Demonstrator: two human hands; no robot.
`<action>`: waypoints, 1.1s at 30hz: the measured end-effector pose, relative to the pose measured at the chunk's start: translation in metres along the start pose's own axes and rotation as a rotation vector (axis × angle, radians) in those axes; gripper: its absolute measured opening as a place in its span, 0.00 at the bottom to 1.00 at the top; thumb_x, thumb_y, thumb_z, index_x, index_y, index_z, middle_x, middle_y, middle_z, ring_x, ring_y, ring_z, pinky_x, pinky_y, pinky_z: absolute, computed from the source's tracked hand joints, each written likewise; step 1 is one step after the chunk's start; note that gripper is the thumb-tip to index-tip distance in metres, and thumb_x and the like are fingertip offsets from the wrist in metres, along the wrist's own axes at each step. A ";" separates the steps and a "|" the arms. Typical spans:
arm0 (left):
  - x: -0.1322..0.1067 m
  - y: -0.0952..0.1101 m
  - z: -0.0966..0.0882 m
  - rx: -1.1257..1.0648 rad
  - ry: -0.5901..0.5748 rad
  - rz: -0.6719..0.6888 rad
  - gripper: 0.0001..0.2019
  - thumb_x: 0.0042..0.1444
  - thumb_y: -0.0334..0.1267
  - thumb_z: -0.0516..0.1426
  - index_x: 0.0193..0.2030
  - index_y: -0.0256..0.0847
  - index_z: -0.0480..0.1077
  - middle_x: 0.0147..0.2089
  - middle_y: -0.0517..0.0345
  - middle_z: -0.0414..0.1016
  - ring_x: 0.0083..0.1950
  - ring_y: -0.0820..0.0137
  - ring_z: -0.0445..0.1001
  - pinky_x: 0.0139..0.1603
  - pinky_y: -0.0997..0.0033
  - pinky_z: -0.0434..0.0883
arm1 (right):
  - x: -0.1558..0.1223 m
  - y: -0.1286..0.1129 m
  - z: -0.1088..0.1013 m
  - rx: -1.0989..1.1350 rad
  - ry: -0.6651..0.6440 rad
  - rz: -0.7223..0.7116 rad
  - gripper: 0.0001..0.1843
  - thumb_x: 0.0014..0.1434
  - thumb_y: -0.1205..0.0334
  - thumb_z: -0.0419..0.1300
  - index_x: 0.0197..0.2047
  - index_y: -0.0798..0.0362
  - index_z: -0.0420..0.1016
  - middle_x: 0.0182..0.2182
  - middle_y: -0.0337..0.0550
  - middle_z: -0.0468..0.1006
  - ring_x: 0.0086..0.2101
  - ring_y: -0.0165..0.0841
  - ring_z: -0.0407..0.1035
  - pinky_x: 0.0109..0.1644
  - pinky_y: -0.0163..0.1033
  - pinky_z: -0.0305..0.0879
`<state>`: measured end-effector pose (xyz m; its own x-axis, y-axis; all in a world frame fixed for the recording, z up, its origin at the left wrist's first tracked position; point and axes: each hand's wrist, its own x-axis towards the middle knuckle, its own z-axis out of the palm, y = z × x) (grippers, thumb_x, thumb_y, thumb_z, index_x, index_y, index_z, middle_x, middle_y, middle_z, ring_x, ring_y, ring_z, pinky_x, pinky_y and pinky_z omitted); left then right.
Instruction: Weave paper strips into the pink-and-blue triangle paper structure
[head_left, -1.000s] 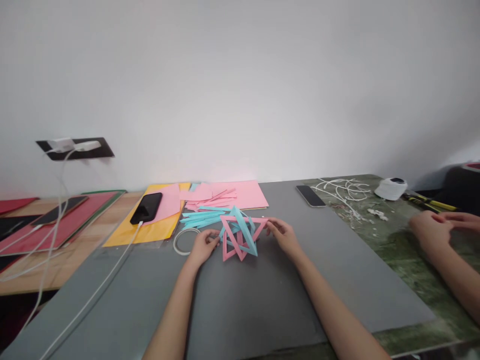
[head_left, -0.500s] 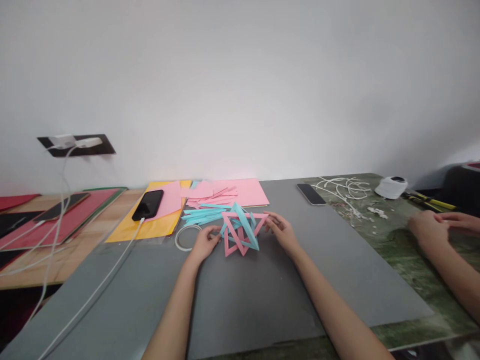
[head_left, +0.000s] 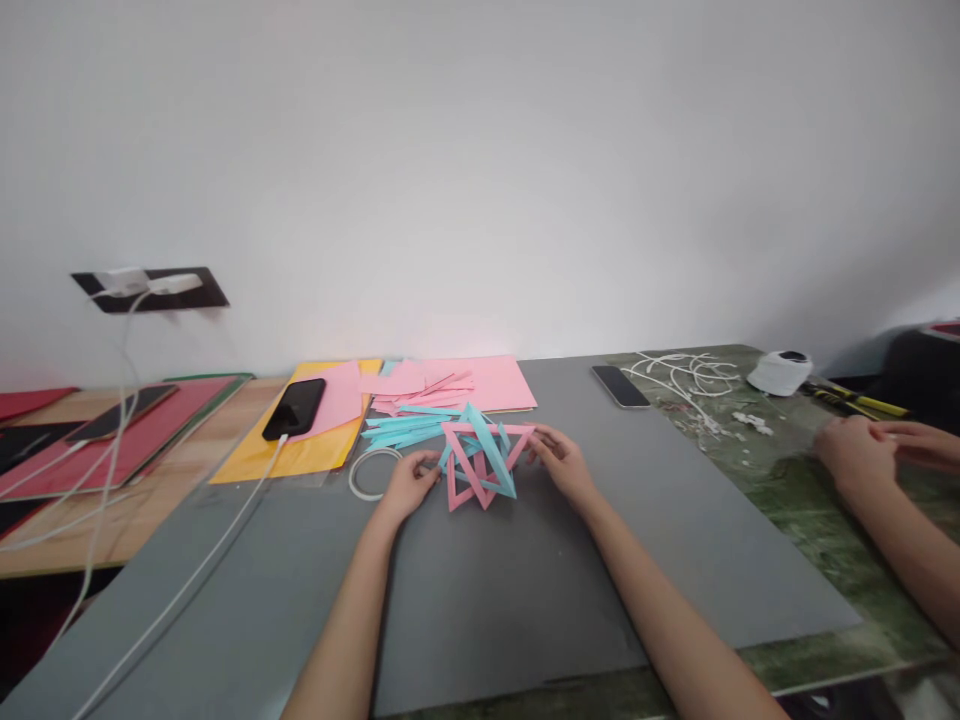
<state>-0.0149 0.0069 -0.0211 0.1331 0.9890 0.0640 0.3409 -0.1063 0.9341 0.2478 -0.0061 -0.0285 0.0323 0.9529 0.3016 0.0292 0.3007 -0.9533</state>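
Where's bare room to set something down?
Free: grey sheet between left forearm and right forearm, before the model; between right forearm, rightmost phone and green table; between left forearm and cable. Crowded: beside and beyond the left hand, with ring, blue strips and pink paper.

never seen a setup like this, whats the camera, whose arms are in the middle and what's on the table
There is no machine here: a camera on a person's head looks forward and down at their bare hands. The left hand and right hand are at either side of an open, pink and blue paper shape; how firmly they grip it is hard to tell. Under it is a grey sheet. Behind lie blue strips and pink paper, with a white ring near the left hand. Another person's hand shows at far right.
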 end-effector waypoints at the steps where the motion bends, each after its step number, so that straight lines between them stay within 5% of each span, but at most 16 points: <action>1: 0.000 0.000 0.000 0.001 -0.001 -0.002 0.13 0.41 0.36 0.58 0.36 0.34 0.73 0.35 0.50 0.78 0.27 0.70 0.72 0.27 0.72 0.68 | 0.000 0.000 0.000 0.002 -0.003 -0.003 0.19 0.54 0.50 0.56 0.46 0.51 0.70 0.30 0.42 0.75 0.25 0.30 0.66 0.33 0.39 0.66; 28: -0.002 0.004 -0.002 -0.026 -0.022 -0.013 0.15 0.42 0.38 0.58 0.38 0.35 0.74 0.33 0.53 0.77 0.25 0.73 0.69 0.26 0.74 0.65 | 0.001 0.001 0.000 -0.003 0.030 0.038 0.19 0.52 0.47 0.58 0.42 0.52 0.71 0.30 0.42 0.75 0.24 0.30 0.66 0.31 0.38 0.65; 33: -0.005 0.006 -0.005 -0.034 -0.076 -0.024 0.17 0.42 0.38 0.59 0.41 0.33 0.73 0.23 0.59 0.73 0.21 0.74 0.67 0.23 0.77 0.62 | 0.001 0.002 -0.001 0.028 0.045 0.056 0.19 0.52 0.49 0.58 0.42 0.52 0.69 0.27 0.40 0.73 0.24 0.29 0.66 0.30 0.36 0.63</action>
<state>-0.0179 0.0019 -0.0143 0.1960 0.9805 0.0155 0.3130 -0.0775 0.9466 0.2488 -0.0049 -0.0303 0.0779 0.9658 0.2473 -0.0014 0.2481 -0.9687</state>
